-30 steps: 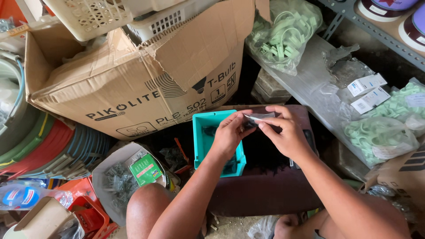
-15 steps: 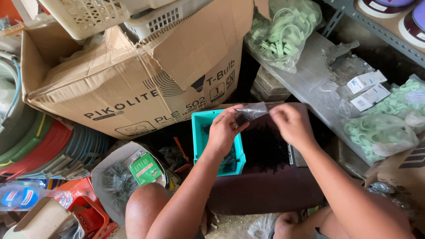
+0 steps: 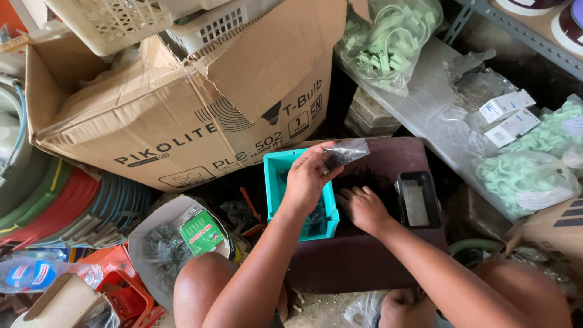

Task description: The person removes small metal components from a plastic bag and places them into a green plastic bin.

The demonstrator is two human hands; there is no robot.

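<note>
Clear plastic bag [image 3: 344, 153] pinched in left hand [image 3: 306, 177]; right hand [image 3: 363, 208] (fingers loosely spread) on dark screws [image 3: 364, 180].

In front of you sits a dark maroon table [image 3: 364, 267]. On it lie a teal tray [image 3: 274, 176] at its left edge, a heap of small black screws [image 3: 364, 180] in the middle, and a black rectangular dish [image 3: 416, 200] to the right. Your right hand [image 3: 363, 208] rests on the screws. Beside the table, a grey metal shelf [image 3: 425, 103] carries clear bags of pale green clips [image 3: 392, 36] and two small white boxes [image 3: 509, 116].
</note>
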